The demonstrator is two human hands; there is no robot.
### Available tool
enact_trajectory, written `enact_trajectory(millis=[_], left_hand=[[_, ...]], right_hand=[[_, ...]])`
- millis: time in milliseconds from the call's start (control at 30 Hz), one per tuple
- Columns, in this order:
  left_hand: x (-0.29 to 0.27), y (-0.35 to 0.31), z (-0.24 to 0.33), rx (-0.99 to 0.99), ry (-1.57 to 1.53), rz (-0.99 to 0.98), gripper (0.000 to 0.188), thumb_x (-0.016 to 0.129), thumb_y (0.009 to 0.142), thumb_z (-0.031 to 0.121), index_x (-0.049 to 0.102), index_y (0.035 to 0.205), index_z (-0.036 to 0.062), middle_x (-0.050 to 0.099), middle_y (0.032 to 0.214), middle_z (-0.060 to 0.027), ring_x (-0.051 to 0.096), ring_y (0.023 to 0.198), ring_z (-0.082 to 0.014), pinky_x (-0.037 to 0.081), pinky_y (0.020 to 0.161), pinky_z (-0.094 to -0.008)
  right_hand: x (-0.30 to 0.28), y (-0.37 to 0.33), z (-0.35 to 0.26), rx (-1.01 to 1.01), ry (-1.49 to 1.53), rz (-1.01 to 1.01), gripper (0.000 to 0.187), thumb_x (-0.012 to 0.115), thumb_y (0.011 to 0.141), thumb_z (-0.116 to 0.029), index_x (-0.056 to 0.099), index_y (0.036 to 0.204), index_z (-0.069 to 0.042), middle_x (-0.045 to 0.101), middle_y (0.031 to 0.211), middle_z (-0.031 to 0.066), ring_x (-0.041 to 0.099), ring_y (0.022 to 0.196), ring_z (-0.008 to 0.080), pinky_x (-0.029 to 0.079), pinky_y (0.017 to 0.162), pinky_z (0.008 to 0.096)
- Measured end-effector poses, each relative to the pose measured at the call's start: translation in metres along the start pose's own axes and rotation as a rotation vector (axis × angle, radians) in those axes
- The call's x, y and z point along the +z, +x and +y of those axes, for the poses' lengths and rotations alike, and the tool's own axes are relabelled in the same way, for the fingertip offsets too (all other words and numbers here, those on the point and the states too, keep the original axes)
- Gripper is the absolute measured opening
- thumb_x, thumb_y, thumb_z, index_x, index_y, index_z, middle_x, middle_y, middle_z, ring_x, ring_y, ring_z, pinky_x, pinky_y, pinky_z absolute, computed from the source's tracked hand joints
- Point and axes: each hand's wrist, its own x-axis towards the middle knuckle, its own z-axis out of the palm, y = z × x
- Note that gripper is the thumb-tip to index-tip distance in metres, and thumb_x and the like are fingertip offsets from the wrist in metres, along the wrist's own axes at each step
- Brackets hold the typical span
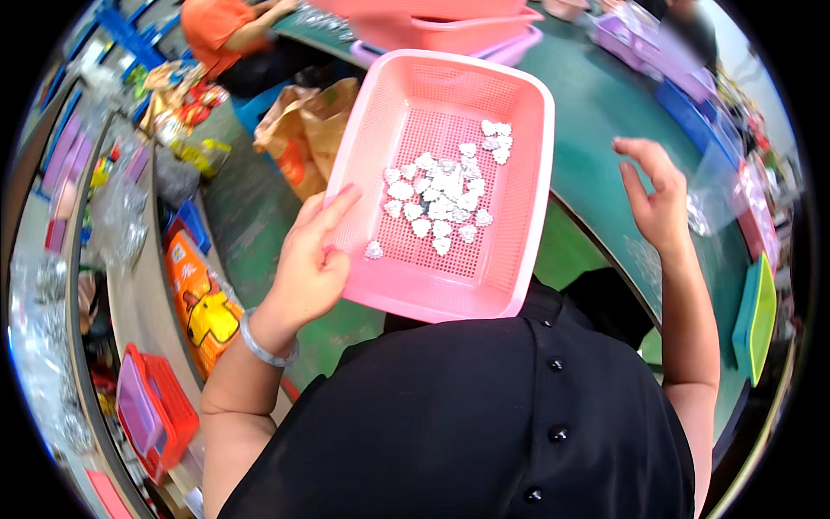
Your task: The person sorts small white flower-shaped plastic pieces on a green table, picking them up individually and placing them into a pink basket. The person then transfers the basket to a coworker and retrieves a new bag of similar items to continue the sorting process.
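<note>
A pink plastic basket [372, 130] with a perforated bottom is tilted against the front of my body. My left hand [309, 255] grips its left rim near the lower corner, with some fingers hidden behind the wall. Many small, silvery-white, bumpy pieces [445, 192] lie in a loose cluster on the basket's bottom. A single piece [373, 250] sits apart, close to my left thumb. Over the green table [596, 95], to the right of the basket, my right hand [657, 195] is raised with thumb and index finger apart, holding nothing.
Stacked pink and purple baskets [467, 33] stand beyond mine. Brown paper bags [307, 130] are at the left, near a person in orange [216, 26]. More baskets [644, 48] and a green tray [756, 320] line the right. Shelves with an orange bag [201, 298] flank my left.
</note>
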Motion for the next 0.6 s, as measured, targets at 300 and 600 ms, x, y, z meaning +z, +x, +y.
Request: enact_trajectory(millis=[300, 600], left_hand=[[0.118, 0.116, 0.022, 0.181, -0.083, -0.273, 0.057, 0.040, 0.063, -0.008, 0.048, 0.119, -0.0039, 0.049, 0.111, -0.0150, 0.049, 0.107, -0.0251, 0.036, 0.092, -0.0264], [0.179, 0.167, 0.031, 0.149, -0.162, -0.422, 0.053, 0.040, 0.066, -0.007, 0.049, 0.119, -0.0040, 0.049, 0.106, -0.0155, 0.050, 0.103, -0.0256, 0.038, 0.090, -0.0268]], right_hand=[[-0.002, 0.006, 0.010, 0.004, -0.085, -0.338, 0.027, 0.059, 0.073, -0.004, 0.059, 0.099, -0.004, 0.061, 0.094, 0.0138, 0.055, 0.097, 0.0297, 0.045, 0.081, 0.0395], [0.050, 0.022, 0.082, 0.287, -0.205, -0.755, 0.028, 0.061, 0.067, -0.002, 0.060, 0.095, -0.002, 0.062, 0.088, 0.0155, 0.058, 0.088, 0.0333, 0.045, 0.077, 0.0426]])
